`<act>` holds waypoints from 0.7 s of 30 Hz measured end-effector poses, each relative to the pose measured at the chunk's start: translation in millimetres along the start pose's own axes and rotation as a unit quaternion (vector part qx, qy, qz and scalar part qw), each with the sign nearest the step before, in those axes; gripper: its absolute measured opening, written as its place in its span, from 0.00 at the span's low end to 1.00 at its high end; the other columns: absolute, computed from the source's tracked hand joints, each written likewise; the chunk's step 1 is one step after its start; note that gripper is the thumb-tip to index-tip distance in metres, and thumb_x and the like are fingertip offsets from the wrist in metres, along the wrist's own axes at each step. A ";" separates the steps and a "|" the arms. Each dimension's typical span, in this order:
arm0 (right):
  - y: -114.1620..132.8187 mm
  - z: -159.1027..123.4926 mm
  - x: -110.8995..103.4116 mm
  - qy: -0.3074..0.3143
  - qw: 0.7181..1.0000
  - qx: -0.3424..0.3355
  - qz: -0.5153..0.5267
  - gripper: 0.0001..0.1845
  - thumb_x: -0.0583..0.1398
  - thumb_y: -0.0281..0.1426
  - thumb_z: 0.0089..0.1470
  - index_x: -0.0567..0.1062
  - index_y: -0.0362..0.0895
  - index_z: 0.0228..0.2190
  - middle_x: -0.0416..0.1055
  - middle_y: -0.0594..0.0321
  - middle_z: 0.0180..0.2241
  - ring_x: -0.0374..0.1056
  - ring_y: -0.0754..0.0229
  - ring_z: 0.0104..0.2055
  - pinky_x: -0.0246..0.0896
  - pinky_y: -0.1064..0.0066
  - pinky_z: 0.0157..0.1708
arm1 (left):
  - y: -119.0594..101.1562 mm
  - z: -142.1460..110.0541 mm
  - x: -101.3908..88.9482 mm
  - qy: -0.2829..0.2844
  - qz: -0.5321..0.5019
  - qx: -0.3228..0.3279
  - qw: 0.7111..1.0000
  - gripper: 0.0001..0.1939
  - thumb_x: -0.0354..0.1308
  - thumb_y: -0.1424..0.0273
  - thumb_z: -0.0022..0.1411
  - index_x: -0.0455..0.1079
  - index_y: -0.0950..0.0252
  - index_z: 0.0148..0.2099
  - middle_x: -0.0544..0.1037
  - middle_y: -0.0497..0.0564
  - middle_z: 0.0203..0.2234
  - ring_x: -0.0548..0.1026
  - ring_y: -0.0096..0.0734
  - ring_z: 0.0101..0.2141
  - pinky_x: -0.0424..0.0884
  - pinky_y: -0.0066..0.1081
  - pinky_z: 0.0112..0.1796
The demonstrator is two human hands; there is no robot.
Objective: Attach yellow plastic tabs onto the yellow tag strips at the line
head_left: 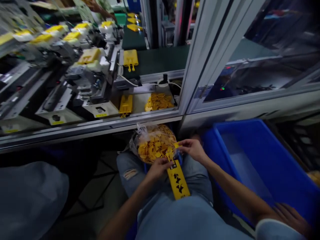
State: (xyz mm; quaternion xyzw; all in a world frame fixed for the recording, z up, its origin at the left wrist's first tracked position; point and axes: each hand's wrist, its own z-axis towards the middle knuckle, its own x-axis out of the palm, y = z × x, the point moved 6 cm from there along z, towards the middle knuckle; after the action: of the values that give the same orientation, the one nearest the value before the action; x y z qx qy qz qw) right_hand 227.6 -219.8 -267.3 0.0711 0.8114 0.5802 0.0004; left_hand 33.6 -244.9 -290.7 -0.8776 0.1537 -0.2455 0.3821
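Yellow case (182,188): large black printed marks run along its face, just beside the left hand (160,168) and toward the wearer's body; too blurred to read.
Black patch (173,164): printed at the end of the case by the left hand's fingertips, with small pale marks in it; no letter or number can be made out.
Nearest yellow sticker (101,115): on a pale machine end (107,108), beyond the left hand and to its left; a line of tiny dark print, illegible.
Next yellow stickers (58,122): on the machine ends farther left of that hand; their wording cannot be read.
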 end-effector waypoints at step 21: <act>-10.7 -43.2 16.2 0.117 0.979 0.134 0.095 0.20 0.69 0.39 0.41 0.74 0.41 0.34 0.73 0.67 0.23 0.69 0.63 0.20 0.71 0.69 0.25 | 5.8 9.0 25.8 0.006 -0.010 0.022 1.000 0.32 0.67 0.43 0.49 0.76 0.72 0.33 0.78 0.54 0.24 0.72 0.30 0.25 0.65 0.26 0.27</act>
State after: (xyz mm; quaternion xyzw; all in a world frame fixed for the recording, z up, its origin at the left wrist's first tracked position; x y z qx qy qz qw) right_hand 206.8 -262.0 -261.9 0.0793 0.8657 0.4679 -0.1591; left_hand 59.6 -255.2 -292.2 -0.8692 0.1414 -0.2575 0.3978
